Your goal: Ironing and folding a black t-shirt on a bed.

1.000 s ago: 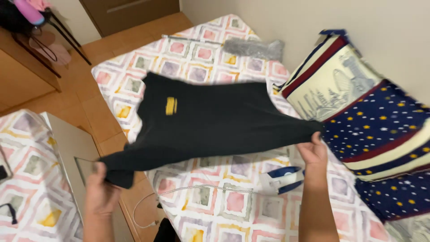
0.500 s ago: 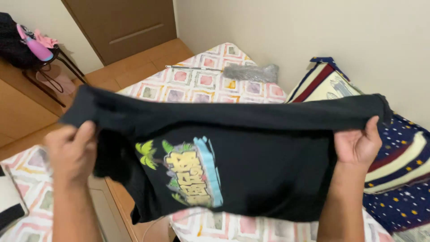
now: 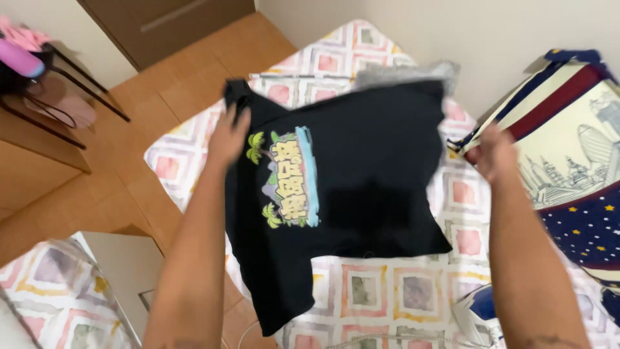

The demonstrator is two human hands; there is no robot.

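Observation:
A black T-shirt [image 3: 361,187] with a colourful palm-tree print is spread out, print side up, over the patchwork quilt [image 3: 387,297] on the bed. My left hand [image 3: 227,137] grips its left edge beside a sleeve. Just off the shirt's right edge, my right hand [image 3: 494,154] hovers with its fingers curled. It looks apart from the cloth, though it is blurred. The shirt's lower corner hangs toward the bed's near edge.
A grey cloth [image 3: 403,72] lies at the far end of the bed. Patterned pillows [image 3: 575,161] are stacked on the right against the wall. A blue and white item [image 3: 478,313] sits near my right forearm. Wooden floor [image 3: 148,97] and a chair [image 3: 58,97] are on the left.
The shirt, held up taut between both hands, has swung down flat toward the bed with its print now facing up. My right hand has come off its edge.

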